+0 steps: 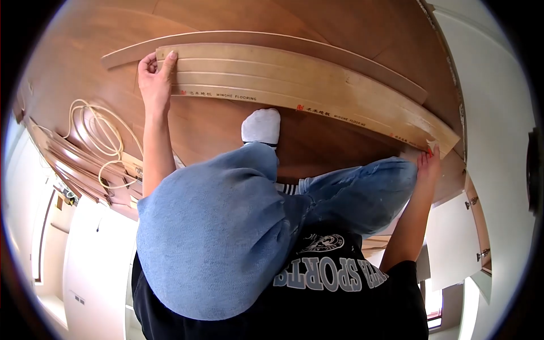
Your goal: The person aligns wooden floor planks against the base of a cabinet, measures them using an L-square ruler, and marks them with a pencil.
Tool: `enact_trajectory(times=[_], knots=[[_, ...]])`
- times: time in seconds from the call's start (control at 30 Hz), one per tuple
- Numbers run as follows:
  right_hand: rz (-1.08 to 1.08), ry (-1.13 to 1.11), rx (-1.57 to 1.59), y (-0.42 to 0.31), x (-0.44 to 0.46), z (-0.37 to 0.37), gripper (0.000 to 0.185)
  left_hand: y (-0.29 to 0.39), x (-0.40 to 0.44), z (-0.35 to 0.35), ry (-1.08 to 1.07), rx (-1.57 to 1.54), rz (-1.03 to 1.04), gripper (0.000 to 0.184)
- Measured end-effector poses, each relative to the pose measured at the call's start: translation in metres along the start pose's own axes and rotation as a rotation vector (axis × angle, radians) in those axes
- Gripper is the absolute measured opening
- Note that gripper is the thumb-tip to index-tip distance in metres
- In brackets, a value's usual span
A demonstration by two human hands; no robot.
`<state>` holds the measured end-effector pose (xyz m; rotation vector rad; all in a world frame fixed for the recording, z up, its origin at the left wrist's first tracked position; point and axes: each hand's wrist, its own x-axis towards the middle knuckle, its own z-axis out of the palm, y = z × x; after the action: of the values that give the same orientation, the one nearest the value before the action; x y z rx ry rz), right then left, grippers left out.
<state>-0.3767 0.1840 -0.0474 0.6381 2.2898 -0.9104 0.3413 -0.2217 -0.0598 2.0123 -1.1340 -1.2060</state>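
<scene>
A long flooring plank point(260, 71) lies across in front of me, its pale grooved underside facing up and "MINGHE FLOORING" printed along the near edge. My left hand point(156, 82) grips its left end, thumb on top and fingers curled around the end. At the far right end, my right hand point(429, 164) pinches the near corner, where the surface looks scuffed and torn. Just behind it rests a second brown plank point(238, 37), partly covered by the first. My socked foot point(261, 126) is on the floor close to the plank's near edge.
Brown wood floor point(340, 20) spreads around me. To the left lie a coiled cream hose or cable point(116, 133) and several stacked planks point(71, 164). A white wall point(487, 96) borders the right side, with a white cabinet door point(453, 241) below it.
</scene>
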Motion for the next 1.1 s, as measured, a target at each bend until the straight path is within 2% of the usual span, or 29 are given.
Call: enact_trajectory(times=[0.1,0.2,0.3,0.4,0.6,0.73,0.8,0.87,0.9,0.93,0.97,1.0,1.1], knots=[[0.064,-0.015,0.011,-0.004,-0.002,0.002,0.069,-0.004,0.002,-0.002,-0.012,-0.042,-0.007,0.062],[0.073,-0.044,0.058,-0.003,0.005,0.0,0.049,-0.004,0.001,-0.001,0.02,-0.023,-0.011,0.062],[0.033,-0.116,0.111,0.002,0.011,-0.002,0.041,-0.01,0.002,-0.001,0.013,-0.066,0.019,0.062],[0.069,-0.042,0.134,0.005,0.027,-0.001,0.034,-0.015,0.005,-0.003,0.001,-0.071,0.015,0.063],[-0.043,-0.013,0.151,0.009,0.015,0.01,0.036,-0.013,0.004,-0.003,-0.006,-0.056,0.017,0.062],[-0.041,0.003,0.168,0.012,0.023,0.009,0.034,-0.015,0.005,-0.005,-0.006,-0.053,0.03,0.063],[-0.054,-0.082,0.165,0.017,0.034,0.0,0.031,-0.017,0.006,-0.008,-0.025,0.006,0.049,0.065],[-0.114,-0.117,0.21,0.018,0.018,0.005,0.028,-0.043,0.027,-0.025,0.038,0.291,0.047,0.064],[-0.119,-0.074,0.206,0.016,0.012,0.009,0.028,-0.053,0.031,-0.025,0.029,0.134,0.034,0.064],[-0.118,-0.033,0.203,0.015,0.007,0.013,0.028,-0.062,0.039,-0.033,0.027,0.183,0.041,0.062],[-0.12,0.007,0.193,0.01,-0.004,0.018,0.031,-0.039,0.024,-0.021,0.006,0.089,0.051,0.059],[-0.116,0.04,0.186,0.007,-0.014,0.024,0.034,-0.053,0.033,-0.029,-0.041,0.074,0.088,0.055],[-0.11,0.148,0.165,0.0,-0.027,0.038,0.038,-0.052,0.032,-0.031,-0.092,0.002,0.047,0.053]])
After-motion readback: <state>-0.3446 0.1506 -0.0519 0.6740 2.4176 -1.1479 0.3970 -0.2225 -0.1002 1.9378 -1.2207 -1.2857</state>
